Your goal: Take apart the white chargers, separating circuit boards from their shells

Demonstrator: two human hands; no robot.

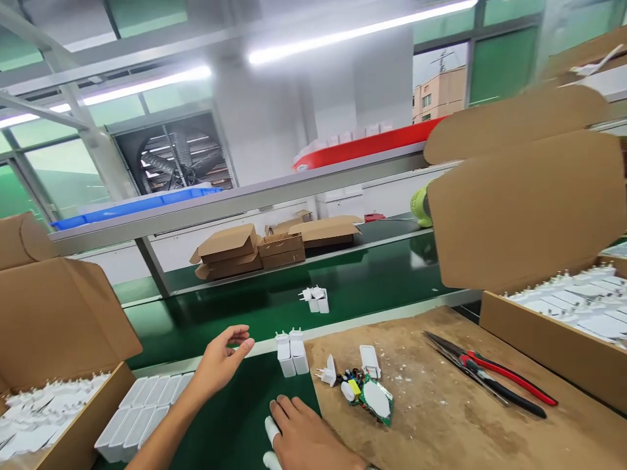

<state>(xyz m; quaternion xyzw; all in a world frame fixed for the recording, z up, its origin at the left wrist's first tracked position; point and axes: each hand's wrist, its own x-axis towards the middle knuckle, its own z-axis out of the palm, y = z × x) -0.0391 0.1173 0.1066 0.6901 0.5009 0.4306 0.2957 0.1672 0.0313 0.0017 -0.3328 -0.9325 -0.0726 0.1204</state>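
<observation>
My left hand [223,360] is raised over the green work surface, fingers apart and nothing in them, left of two white plug chargers [292,356] that stand side by side with their pins up. My right hand [308,434] lies low on the green surface beside the brown board, its fingers spread; white covers sit on two of its digits. Just right of it are a bare green circuit board [376,399], a loose white plug piece [327,373] and a white case shell [369,361]. Several more white chargers [317,300] sit on the green conveyor belt [255,297].
Red-and-black pliers [490,378] lie on the stained brown board [441,431]. White cases [130,421] stand in rows at left. Open cartons full of white parts flank both sides, the left carton [88,418] and the right carton [548,346]. A shelf rail [274,189] crosses beyond.
</observation>
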